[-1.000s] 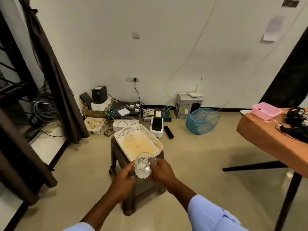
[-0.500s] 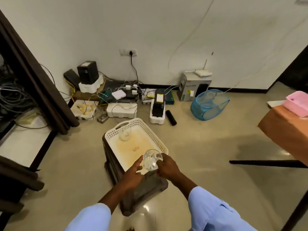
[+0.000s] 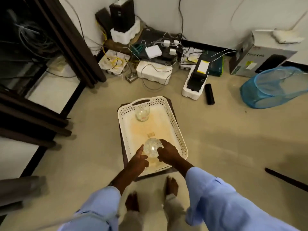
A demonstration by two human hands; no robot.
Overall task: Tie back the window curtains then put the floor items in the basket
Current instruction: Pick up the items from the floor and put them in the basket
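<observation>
A white perforated basket (image 3: pixel 176 127) sits on a dark brown stool (image 3: pixel 173 105) in the middle of the floor. A clear cut-glass tumbler (image 3: pixel 150 148) is inside the basket's near end, held between my left hand (image 3: pixel 139 161) and my right hand (image 3: pixel 167 153). A second clear glass (image 3: pixel 142 113) stands in the basket's far left corner. Dark brown curtains (image 3: pixel 75 47) hang at the left by the window frame.
Against the wall lie tangled cables, white foam blocks (image 3: pixel 154 72), a black speaker (image 3: pixel 122 13), a grey carton (image 3: pixel 260 59) and a black cylinder (image 3: pixel 209 94). A blue mesh basket (image 3: pixel 273 90) lies on its side at right. My bare feet (image 3: pixel 171 185) stand just behind the stool.
The view has tilted down and come closer. Both hands have carried the glass forward and lowered it from above the near rim into the basket.
</observation>
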